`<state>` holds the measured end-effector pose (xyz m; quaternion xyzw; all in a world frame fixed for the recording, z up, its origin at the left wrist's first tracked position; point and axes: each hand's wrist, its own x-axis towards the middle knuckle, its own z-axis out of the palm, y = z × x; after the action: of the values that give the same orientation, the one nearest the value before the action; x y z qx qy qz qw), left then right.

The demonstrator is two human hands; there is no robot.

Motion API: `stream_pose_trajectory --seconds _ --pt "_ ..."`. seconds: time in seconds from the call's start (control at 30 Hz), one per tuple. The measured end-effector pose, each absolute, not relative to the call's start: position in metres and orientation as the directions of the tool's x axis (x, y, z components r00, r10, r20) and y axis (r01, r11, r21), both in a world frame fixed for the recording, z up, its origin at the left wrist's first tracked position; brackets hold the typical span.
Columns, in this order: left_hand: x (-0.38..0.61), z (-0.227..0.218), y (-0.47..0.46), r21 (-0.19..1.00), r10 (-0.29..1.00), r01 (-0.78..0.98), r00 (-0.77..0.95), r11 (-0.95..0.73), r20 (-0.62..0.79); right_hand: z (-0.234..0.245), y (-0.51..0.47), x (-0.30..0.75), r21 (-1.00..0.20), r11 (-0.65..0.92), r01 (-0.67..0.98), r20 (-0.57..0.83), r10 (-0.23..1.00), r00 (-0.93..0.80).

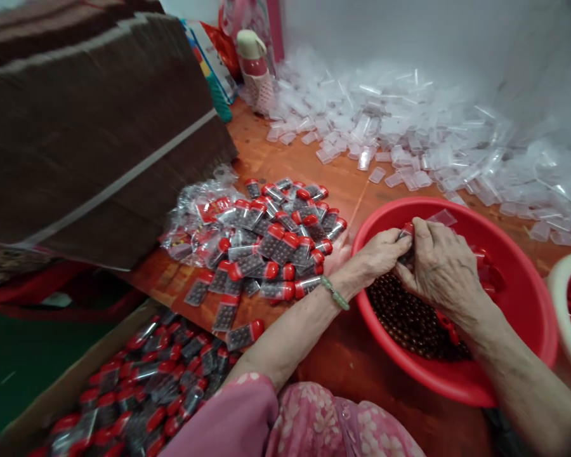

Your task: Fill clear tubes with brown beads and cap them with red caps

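Observation:
Over the red basin (390,206), both hands meet around one small clear case with a red cap (407,230). My left hand (380,252), with a green bead bracelet (334,293) at the wrist, pinches the case from the left. Curled against the case from the other side is my right hand (440,266), its fingers covering much of it. Dark brown round beads (400,320) lie in the basin below. Red caps (485,273) rest at the basin's right, partly behind my right hand, and a clear empty case (442,218) leans near the far rim.
Filled red-capped cases (285,247) are heaped on the wooden table (323,362), with more in a cardboard box (137,381) below. Clear empty cases (409,139) pile along the wall. A cream basin (559,273), a flask (254,63) and stacked cardboard (99,139) stand around.

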<state>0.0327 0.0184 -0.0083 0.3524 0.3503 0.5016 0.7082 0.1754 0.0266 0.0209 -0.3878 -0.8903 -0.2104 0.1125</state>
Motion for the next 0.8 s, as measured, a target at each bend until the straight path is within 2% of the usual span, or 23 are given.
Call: stream_pose_trajectory --seconds 0.23,0.4,0.53,0.63,0.7,0.8 --pt "0.03 -0.014 0.019 0.886 0.934 -0.392 0.341 0.248 -0.111 0.011 0.038 0.183 0.205 0.724 0.658 0.434 0.536 -0.724" --pt "0.028 -0.006 0.017 0.88 0.927 -0.387 0.35 0.275 -0.136 0.018 0.038 0.178 0.095 0.72 0.687 0.35 0.622 -0.7" --pt "0.025 0.005 0.015 0.952 0.962 -0.244 0.242 0.188 -0.128 0.032 0.042 0.183 -0.107 0.758 0.643 0.253 0.647 -0.72" --pt "0.005 0.012 0.014 0.983 0.985 -0.173 0.172 0.057 -0.027 0.046 0.051 0.205 -0.234 0.727 0.645 0.276 0.686 -0.673" --pt "-0.022 0.013 0.013 0.996 0.996 -0.064 0.061 -0.057 0.061 0.053 0.061 0.223 -0.224 0.628 0.745 0.293 0.773 -0.563" --pt "-0.072 0.007 0.012 0.957 0.958 0.251 -0.203 -0.148 0.201 0.053 0.078 0.242 -0.123 0.495 0.86 0.166 0.865 -0.474"
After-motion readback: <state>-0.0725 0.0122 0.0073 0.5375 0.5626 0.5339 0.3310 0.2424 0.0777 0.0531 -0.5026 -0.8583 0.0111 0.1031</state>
